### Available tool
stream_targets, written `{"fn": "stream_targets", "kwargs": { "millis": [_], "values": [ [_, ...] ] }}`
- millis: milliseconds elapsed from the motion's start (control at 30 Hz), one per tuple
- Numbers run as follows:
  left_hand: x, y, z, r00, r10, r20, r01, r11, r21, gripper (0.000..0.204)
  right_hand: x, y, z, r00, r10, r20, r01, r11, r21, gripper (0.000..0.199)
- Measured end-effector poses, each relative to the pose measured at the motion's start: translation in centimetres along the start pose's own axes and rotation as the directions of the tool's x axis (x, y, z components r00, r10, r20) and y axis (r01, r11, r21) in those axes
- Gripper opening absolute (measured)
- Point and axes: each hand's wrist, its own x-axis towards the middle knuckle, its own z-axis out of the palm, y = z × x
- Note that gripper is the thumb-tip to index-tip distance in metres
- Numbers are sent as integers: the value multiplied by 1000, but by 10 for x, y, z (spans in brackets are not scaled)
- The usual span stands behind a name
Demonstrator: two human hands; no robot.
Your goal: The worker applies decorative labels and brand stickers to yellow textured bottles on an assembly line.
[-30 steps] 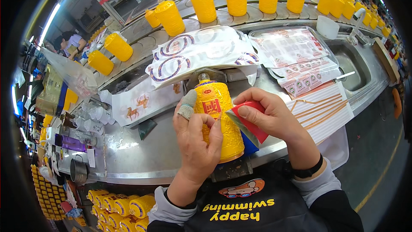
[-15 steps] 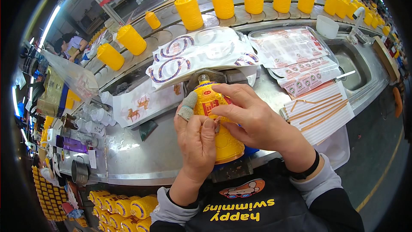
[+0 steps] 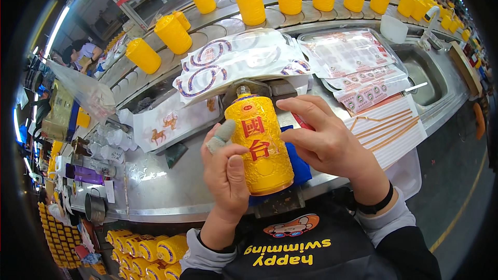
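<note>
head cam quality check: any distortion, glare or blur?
Head view: strong fisheye, the conveyor bows and the corners go black; glare from a light strip at upper left; the yellow bottle and both hands, left hand and right hand, are sharp.

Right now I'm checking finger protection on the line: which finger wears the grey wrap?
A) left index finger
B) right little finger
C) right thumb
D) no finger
A: the grey wrap covers the index fingertip of the left hand, pressed against the yellow bottle; the right hand is bare.
</note>
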Motion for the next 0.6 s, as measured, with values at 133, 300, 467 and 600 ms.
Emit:
{"fn": "stream_targets", "kwargs": {
  "millis": [133, 300, 467, 600],
  "values": [
    [-3, -4, 10, 976, -207, -61, 198, 972, -130, 24, -11, -8, 4, 999, 16, 31, -18, 997, 71, 34],
    [-5, -7, 14, 983, -175, -50, 171, 983, -66, 37, -30, -2, 5, 995, 68, 70, -72, 995, 66, 46],
    [-7, -11, 16, 976, -213, -43, 206, 971, -123, 37, -26, -5, 13, 997, 76, 29, -77, 995, 61, 46],
    [-7, -7, 12, 969, -240, 57, 245, 963, -109, 38, -32, -1, 14, 994, 104, 35, -106, 992, 75, 47]
  ]
}}
